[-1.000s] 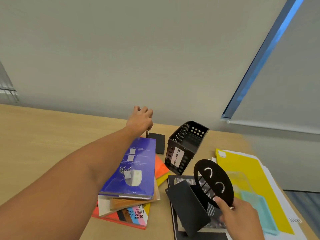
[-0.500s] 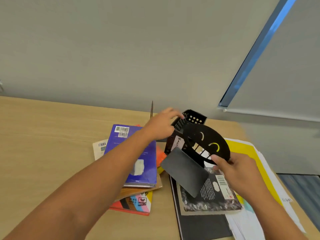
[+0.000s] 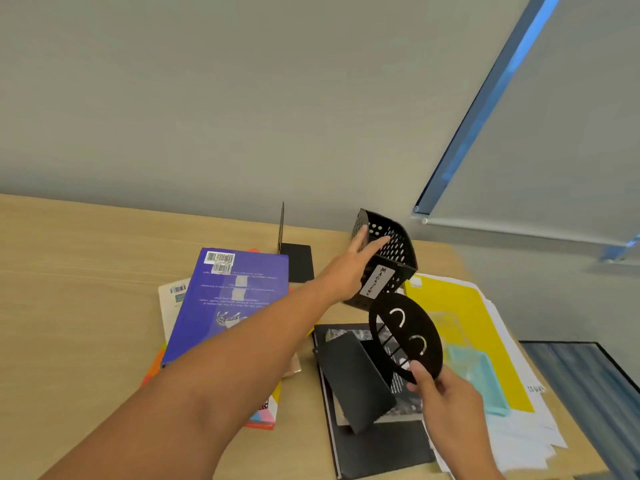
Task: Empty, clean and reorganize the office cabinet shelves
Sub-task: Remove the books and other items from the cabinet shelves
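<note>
Since half a second ago, left hand has gone from hovering over the black perforated magazine holder to gripping it: fingers inside its open top, thumb on the outer wall. Holder now sits tilted, centre of frame, its low corner just above the bench; white label reads "MAGAZINE".

Right hand, lower right, pinches the rim of a black metal bookend: round disc with a cut-out smiling face, flat base plate angled down over a dark book. Bookend has dropped lower and nearer the camera.

Second bookend stands upright near the wall, seen edge-on, thin.

Purple book tops a stack left of centre; lower books mostly hidden by the left forearm. Yellow folder over white papers at the bench's right edge, papers overhanging it. Pale teal piece partly behind the right hand; hard to identify.

Bare wood-grain surface fills the left half.
</note>
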Demonstrator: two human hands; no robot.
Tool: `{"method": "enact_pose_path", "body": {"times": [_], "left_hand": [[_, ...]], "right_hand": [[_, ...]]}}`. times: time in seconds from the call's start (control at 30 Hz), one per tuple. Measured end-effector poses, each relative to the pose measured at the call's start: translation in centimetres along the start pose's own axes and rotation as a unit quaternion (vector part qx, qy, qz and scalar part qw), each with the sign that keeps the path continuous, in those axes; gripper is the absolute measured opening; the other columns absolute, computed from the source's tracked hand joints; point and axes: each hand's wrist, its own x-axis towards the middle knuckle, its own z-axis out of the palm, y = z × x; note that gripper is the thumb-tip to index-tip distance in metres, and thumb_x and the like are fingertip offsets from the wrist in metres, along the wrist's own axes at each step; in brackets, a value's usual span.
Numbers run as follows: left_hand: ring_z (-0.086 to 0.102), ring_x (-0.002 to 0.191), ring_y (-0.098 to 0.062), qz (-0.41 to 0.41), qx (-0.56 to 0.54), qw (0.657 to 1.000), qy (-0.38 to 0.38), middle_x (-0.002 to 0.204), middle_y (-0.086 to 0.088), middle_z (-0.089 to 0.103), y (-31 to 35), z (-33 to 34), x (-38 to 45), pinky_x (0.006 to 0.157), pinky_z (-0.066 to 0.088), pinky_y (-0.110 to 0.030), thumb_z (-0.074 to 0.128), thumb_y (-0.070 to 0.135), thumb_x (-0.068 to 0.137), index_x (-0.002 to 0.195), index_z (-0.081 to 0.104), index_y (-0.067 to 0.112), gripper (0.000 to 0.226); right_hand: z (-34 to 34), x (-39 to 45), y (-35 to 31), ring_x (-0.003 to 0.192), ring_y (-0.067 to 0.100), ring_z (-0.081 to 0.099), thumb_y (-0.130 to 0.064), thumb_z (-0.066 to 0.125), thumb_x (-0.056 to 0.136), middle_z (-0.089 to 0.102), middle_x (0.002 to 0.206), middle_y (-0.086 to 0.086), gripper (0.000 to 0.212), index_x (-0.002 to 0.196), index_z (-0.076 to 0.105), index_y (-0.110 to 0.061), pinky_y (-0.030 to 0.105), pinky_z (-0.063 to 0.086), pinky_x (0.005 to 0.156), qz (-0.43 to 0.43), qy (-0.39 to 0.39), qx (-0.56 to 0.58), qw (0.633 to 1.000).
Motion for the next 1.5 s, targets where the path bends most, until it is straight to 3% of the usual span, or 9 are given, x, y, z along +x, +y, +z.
{"method": "enact_pose_path", "body": {"times": [0.1,0.27,0.43,0.6,0.77,1.07,1.33,1.43,1.5], "left_hand": [[0.044,0.137,-0.030,0.004,-0.021,1.000,0.013,0.166,-0.001,0.007,0.8,-1.1,-0.8,0.097,0.053,-0.044,0.056,-0.012,0.086,0.156,0.013,0.039,0.097],[0.055,0.124,-0.017,-0.114,-0.012,0.980,0.164,0.138,0.008,0.058,-0.9,-4.8,-8.1,0.097,0.051,-0.038,0.051,0.013,0.099,0.140,0.050,0.033,0.045],[0.020,0.150,-0.026,-0.265,0.130,0.952,0.079,0.163,0.001,0.023,-4.7,-4.7,-13.7,0.118,0.021,-0.051,0.045,0.050,0.101,0.155,0.025,0.030,0.061],[-0.005,0.153,-0.025,-0.256,0.225,0.937,0.074,0.167,0.001,0.000,-6.8,-1.9,-15.8,0.122,-0.001,-0.049,0.019,0.065,0.099,0.158,0.004,0.032,0.069],[-0.005,0.154,-0.024,-0.248,0.221,0.939,0.084,0.167,0.002,0.000,-6.9,-2.1,-16.4,0.123,-0.001,-0.048,0.019,0.065,0.099,0.158,0.003,0.033,0.069],[-0.004,0.154,-0.024,-0.248,0.220,0.940,0.081,0.167,0.002,0.000,-7.0,-1.9,-16.1,0.123,0.001,-0.049,0.020,0.065,0.099,0.158,0.003,0.032,0.070],[0.004,0.153,-0.024,-0.261,0.178,0.947,0.062,0.166,0.003,0.010,-6.8,-3.1,-15.3,0.122,0.004,-0.050,0.038,0.066,0.096,0.157,0.018,0.034,0.072],[0.015,0.151,-0.024,-0.279,0.048,0.958,0.038,0.163,0.003,0.022,-6.0,-5.1,-15.4,0.120,0.012,-0.052,0.046,0.060,0.097,0.151,0.035,0.031,0.063],[0.043,0.137,-0.022,-0.302,-0.146,0.940,0.061,0.146,0.005,0.050,-5.5,-7.3,-16.1,0.107,0.037,-0.045,0.046,0.057,0.098,0.138,0.052,0.030,0.049]], "right_hand": [[-0.6,-0.3,0.6,0.074,0.006,0.064,-0.038,0.057,0.096,0.071,0.074,-0.004,0.018,0.095,0.067,-0.023,0.029,0.044,0.065,-0.014,-0.012,-0.051,0.999],[-2.0,1.0,0.0,0.072,0.004,0.061,-0.037,0.055,0.099,0.070,0.071,-0.006,0.022,0.089,0.066,-0.020,0.028,0.042,0.065,-0.012,-0.034,-0.083,0.996],[-0.8,3.5,-3.3,0.079,0.016,0.066,-0.032,0.056,0.100,0.075,0.076,0.002,0.026,0.093,0.070,-0.012,0.028,0.037,0.067,-0.074,0.015,-0.058,0.995],[3.3,7.3,-6.7,0.072,0.010,0.064,-0.028,0.054,0.102,0.074,0.080,0.006,0.027,0.093,0.070,-0.008,0.009,0.042,0.060,-0.150,-0.007,-0.055,0.987],[7.0,10.6,-6.4,0.089,0.028,0.071,-0.030,0.051,0.102,0.074,0.089,0.011,0.028,0.105,0.072,-0.011,0.048,0.056,0.078,-0.176,0.002,-0.037,0.984],[9.2,13.7,-6.7,0.090,0.035,0.063,-0.027,0.049,0.103,0.068,0.092,0.017,0.031,0.104,0.068,-0.003,0.032,0.040,0.069,-0.115,0.013,-0.095,0.989],[9.6,14.7,-6.8,0.119,0.037,0.056,-0.021,0.047,0.104,0.061,0.125,0.020,0.032,0.127,0.056,-0.002,0.040,0.045,0.095,-0.034,-0.135,-0.063,0.988],[8.1,12.2,-7.1,0.131,0.032,0.049,-0.031,0.050,0.103,0.054,0.141,0.013,0.046,0.144,0.045,-0.008,0.037,0.039,0.103,-0.062,-0.149,-0.058,0.985],[6.7,9.8,-6.6,0.137,0.024,0.045,-0.033,0.052,0.102,0.046,0.150,0.006,0.054,0.151,0.036,-0.016,0.038,0.037,0.109,-0.092,-0.121,-0.004,0.988]]}}
